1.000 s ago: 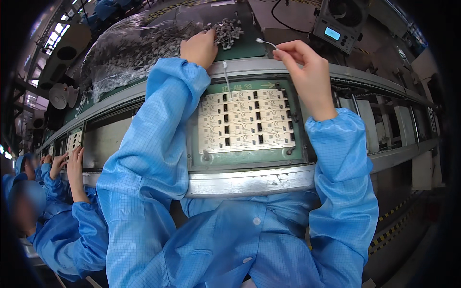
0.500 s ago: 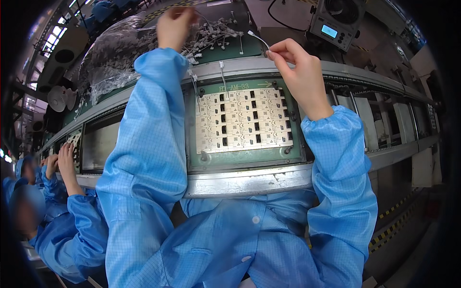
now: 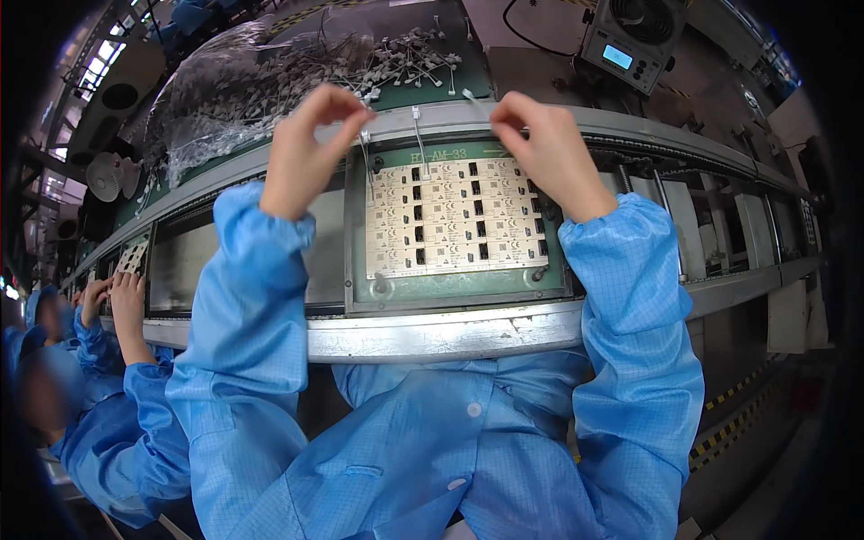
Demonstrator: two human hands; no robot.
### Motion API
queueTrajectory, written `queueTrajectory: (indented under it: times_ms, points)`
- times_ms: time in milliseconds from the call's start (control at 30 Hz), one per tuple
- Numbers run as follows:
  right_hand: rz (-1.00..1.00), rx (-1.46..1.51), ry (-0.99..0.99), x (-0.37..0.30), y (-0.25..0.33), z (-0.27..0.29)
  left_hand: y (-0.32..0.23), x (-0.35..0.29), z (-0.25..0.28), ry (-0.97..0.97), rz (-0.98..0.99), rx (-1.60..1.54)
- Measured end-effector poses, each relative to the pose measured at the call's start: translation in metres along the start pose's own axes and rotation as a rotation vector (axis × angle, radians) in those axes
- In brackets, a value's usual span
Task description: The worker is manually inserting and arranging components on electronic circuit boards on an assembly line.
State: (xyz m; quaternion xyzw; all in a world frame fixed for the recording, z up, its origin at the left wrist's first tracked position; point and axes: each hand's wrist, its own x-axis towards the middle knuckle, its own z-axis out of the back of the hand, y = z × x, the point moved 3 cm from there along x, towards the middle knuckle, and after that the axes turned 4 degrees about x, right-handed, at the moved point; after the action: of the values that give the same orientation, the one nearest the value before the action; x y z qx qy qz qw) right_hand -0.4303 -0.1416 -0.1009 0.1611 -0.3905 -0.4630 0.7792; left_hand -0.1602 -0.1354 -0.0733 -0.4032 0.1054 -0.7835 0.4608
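Note:
Fingertips pinched, my left hand [image 3: 310, 148] is over the rail's left part, and what it holds, if anything, cannot be made out. Close below those fingertips, a white connector cable [image 3: 365, 138] runs down to the left column of a white circuit board panel [image 3: 454, 220]. A second white connector cable [image 3: 417, 117] lies across the rail onto the panel's upper edge. My right hand [image 3: 549, 153] pinches a short white cable [image 3: 470, 95], its connector end pointing up and left. The panel sits in a green carrier tray [image 3: 459, 286].
Beyond the far rail [image 3: 450, 117] lies a heap of white connector cables [image 3: 396, 63] beside clear plastic wrap [image 3: 211, 90]. A device with a fan and lit screen [image 3: 617, 57] stands back right. The near metal rail [image 3: 441, 337] crosses before me. Co-workers' hands [image 3: 126, 301] are at left.
My left hand has come back from the cable heap toward the near side, beside the panel's upper left. My right hand has moved slightly left and lower with the short white cable.

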Motion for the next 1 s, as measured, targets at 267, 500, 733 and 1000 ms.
queueTrajectory:
  times_ms: [267,500,733,1000]
  points:
    - [-0.075,0.017,0.234,-0.012,0.006,-0.018,-0.022,-0.063,0.019,0.112,-0.143,0.278]
    - [-0.063,0.013,0.231,-0.016,0.01,-0.015,-0.015,-0.07,0.021,0.066,-0.171,0.174]
    - [-0.092,0.0,0.266,-0.018,0.013,-0.016,-0.012,-0.073,0.02,0.09,-0.179,0.124]
    - [0.008,-0.068,0.252,-0.022,0.008,-0.016,-0.01,-0.075,0.021,0.074,-0.202,0.112]
